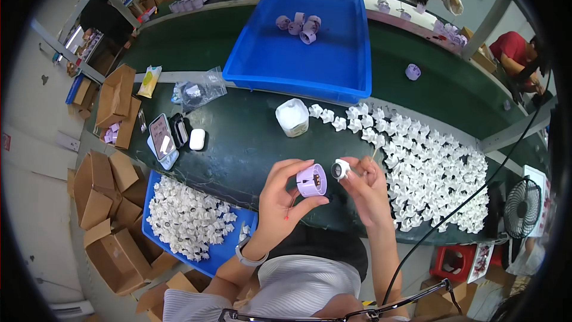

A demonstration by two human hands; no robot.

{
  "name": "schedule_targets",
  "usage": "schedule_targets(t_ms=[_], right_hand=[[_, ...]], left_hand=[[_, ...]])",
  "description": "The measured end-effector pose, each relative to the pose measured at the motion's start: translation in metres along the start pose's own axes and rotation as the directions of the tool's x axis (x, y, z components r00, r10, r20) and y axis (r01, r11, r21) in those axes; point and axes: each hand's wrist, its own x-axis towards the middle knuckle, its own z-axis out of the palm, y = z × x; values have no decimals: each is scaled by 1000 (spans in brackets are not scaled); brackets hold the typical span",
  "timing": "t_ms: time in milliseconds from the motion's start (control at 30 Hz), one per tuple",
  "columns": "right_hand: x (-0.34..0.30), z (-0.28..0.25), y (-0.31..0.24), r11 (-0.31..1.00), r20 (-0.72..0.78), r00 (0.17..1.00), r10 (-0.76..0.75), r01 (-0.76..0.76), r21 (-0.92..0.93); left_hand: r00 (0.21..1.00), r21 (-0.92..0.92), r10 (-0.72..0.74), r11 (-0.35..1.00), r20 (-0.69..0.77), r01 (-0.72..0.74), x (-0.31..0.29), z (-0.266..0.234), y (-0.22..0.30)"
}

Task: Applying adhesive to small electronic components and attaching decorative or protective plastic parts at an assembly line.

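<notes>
My left hand point(275, 195) is closed around a short lilac plastic cylinder point(306, 182). Its open end faces right and shows dark and brass-coloured parts inside. Just right of it, my right hand point(370, 189) pinches a small white plastic piece point(341, 169) with a dark round centre. The two parts are close together but apart. A thin pale stick point(375, 151) also sticks up from the fingers of my right hand. Beyond my hands stands a white tub point(292, 118). Many similar white pieces point(435, 173) lie spread over the table at the right.
A large blue tray point(333, 77) with several lilac cylinders point(307, 37) stands ahead. A blue bin point(205, 265) of white pieces sits lower left. A phone point(161, 137) and white case point(197, 139) lie left. A black cable point(453, 211) crosses at right, near a fan point(522, 207). Co-workers sit beyond.
</notes>
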Motion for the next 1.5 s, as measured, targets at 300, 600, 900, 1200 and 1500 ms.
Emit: schedule_targets(t_ms=[300, 600, 900, 1200, 1500], right_hand=[[-15, 7, 4, 986, 47, 987, -151, 154, -59], [-18, 8, -1, 975, 90, 978, -186, 195, -107], [-24, 9, -19, 884, 201, 964, -175, 244, -399], [-23, 2, -26, 784, 209, 953, -219, 299, -544], [-13, -13, -27, 761, -115, 825, -553, 444, -474]], left_hand=[[998, 51, 58, 997, 32, -59, -1, 8, -3], [991, 91, 115, 988, 70, -121, 0, 10, -7], [978, 145, 137, 976, 154, -160, 7, 3, -6], [954, 44, 3, 999, 300, -17, 21, 8, -8], [856, 371, 29, 893, 516, -254, 107, 42, 0]])
